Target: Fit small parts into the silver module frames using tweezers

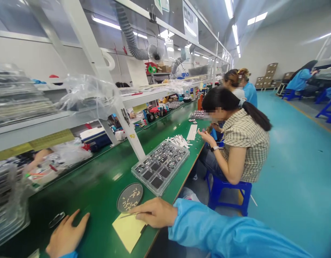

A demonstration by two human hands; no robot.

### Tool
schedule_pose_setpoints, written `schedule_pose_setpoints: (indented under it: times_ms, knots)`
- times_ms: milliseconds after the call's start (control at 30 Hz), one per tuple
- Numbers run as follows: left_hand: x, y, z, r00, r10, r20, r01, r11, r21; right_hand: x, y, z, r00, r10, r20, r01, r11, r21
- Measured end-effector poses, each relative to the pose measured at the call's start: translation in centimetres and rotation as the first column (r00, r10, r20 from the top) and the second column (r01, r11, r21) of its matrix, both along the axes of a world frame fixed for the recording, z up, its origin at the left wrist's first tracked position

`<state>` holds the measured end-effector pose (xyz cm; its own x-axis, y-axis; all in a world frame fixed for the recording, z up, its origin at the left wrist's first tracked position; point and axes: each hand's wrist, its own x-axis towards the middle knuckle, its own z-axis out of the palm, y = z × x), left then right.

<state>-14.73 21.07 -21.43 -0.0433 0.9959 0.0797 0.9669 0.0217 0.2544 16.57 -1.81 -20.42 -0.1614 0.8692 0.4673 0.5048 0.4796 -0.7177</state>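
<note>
My right hand [156, 212], in a blue sleeve, pinches slim metal tweezers [129, 215] whose tip points left. They hover over or touch the top of a yellow paper sheet [129, 231]; which of the two I cannot tell. Just beyond the paper is a round, dark dish [140, 189] with several small pale pieces [128, 202] scattered in it. At the lower left, my left hand [67, 234] rests with fingers spread on or just above the green bench [101, 222] and holds nothing. Beside its fingertips lies a small, shiny dark object [57, 219], its kind unclear.
A clear compartment tray [160, 191] of small parts stands past the dish. White strips [178, 141] lie behind it. A co-worker [243, 143] sits on a blue stool [230, 199] to the right. A shelf post [128, 125] rises from the bench; clear trays [9, 211] are stacked left.
</note>
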Motion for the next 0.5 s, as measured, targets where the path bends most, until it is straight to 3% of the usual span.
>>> schedule_pose_setpoints:
  times_ms: [133,200,300,400,500]
  knots:
    - [0.3,-0.4,0.6,1.0,-0.002,0.016,0.003,1.0,-0.021,0.3,-0.2,0.6,0.993,-0.116,-0.021,0.115,0.992,-0.048]
    - [0.4,-0.6,0.9,1.0,0.006,0.028,-0.005,1.0,-0.023,0.2,-0.5,0.8,0.994,-0.095,-0.061,0.093,0.995,-0.03]
    - [0.5,-1.0,1.3,0.997,0.013,0.07,-0.012,1.0,-0.011,0.0,-2.1,0.3,0.96,-0.126,-0.251,0.119,0.992,-0.043]
    - [0.4,-1.3,1.4,0.994,0.017,0.113,-0.017,1.0,-0.005,1.4,-4.6,-0.9,0.846,-0.305,-0.437,0.276,0.952,-0.129]
    - [0.3,-1.2,1.2,0.994,0.019,0.11,-0.018,1.0,-0.004,5.8,-6.9,-1.7,0.685,-0.466,-0.56,0.427,0.88,-0.209]
